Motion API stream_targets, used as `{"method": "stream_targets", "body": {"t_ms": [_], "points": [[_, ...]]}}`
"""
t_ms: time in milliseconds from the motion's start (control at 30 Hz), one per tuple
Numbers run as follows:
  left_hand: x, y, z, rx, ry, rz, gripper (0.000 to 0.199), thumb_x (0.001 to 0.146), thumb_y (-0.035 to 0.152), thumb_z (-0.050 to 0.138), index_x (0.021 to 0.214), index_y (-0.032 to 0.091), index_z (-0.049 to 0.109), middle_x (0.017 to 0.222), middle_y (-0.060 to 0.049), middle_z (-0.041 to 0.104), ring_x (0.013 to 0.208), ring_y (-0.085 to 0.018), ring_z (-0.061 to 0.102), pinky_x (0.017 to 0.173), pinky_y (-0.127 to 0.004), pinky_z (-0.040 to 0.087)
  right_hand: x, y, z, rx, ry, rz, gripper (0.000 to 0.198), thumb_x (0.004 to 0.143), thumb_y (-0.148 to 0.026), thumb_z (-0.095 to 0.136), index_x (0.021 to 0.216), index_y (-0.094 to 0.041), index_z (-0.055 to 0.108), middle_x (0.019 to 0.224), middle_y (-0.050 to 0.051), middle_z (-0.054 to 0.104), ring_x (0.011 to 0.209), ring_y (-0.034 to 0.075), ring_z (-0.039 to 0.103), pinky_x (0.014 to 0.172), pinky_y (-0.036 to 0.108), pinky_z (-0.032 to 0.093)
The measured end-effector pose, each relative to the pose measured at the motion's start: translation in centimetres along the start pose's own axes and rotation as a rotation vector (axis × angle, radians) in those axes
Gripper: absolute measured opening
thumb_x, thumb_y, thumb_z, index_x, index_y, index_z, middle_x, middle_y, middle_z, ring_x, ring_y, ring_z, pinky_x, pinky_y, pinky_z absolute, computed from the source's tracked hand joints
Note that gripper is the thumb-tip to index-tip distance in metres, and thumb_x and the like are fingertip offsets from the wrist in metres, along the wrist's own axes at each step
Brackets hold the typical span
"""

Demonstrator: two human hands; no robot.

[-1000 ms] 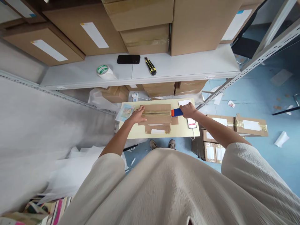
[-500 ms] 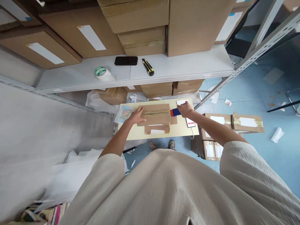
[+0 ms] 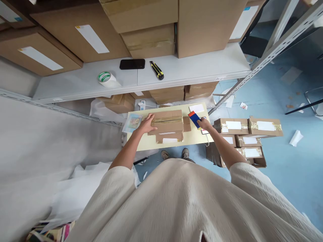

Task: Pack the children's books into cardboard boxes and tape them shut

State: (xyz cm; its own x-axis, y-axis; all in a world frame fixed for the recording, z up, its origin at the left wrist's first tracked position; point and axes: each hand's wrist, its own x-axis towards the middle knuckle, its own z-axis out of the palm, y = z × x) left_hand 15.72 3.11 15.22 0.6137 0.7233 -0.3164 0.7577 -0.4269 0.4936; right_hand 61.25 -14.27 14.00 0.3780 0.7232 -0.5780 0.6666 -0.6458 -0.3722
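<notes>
A taped cardboard box [image 3: 168,121] lies on the pale yellow tabletop [image 3: 146,143]. My left hand [image 3: 147,124] rests against its left end, thumb and fingers spread apart over the near and far sides. To the right of the box, my right hand [image 3: 204,123] is closed around a flat blue object with an orange end [image 3: 194,118]; its exact kind is unclear. That object is tilted, its orange end up and left, apart from the box. Partly under the right hand lies a phone with a lit screen [image 3: 205,131]. A clear plastic packet [image 3: 132,123] sits beside my left hand.
A grey shelf [image 3: 176,72] above the table bears a tape roll [image 3: 104,77], a dark phone [image 3: 132,64], a yellow-black utility knife [image 3: 156,70] and large cartons [image 3: 207,27]. Labelled boxes [image 3: 233,126] are stacked on the floor at right. White paper [image 3: 196,108] lies on the table's far right.
My right hand has drawn back to the right and slightly down, taking the blue object away from the box's right end and turning it. My left hand stays on the box.
</notes>
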Motion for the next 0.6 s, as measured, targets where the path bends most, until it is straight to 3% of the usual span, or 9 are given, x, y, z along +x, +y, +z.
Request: {"method": "stream_targets", "body": {"t_ms": [333,600], "points": [[-0.9,-0.2,0.1,-0.074,0.015,-0.007,0.123,0.082,0.062,0.092,0.184,0.025,0.034,0.194,-0.014,0.024,0.176,-0.044,0.034,0.143,-0.050,0.032,-2.5,-2.4,7.9,-0.056,0.127,0.095,0.041,0.110,-0.039,0.060,0.138,-0.012,0.072,0.132,0.027,0.078,0.125,0.040,0.076,0.099,0.045,0.059],[-2.5,-0.6,0.0,-0.129,0.001,-0.023,0.121,0.086,0.059,0.090,0.186,0.024,0.030,0.196,-0.014,0.017,0.179,-0.045,0.024,0.144,-0.051,0.028,-3.0,-2.2,10.1,-0.072,0.101,0.140,0.044,0.110,-0.038,0.061,0.142,-0.008,0.069,0.140,0.030,0.073,0.129,0.040,0.072,0.098,0.044,0.058]]}}
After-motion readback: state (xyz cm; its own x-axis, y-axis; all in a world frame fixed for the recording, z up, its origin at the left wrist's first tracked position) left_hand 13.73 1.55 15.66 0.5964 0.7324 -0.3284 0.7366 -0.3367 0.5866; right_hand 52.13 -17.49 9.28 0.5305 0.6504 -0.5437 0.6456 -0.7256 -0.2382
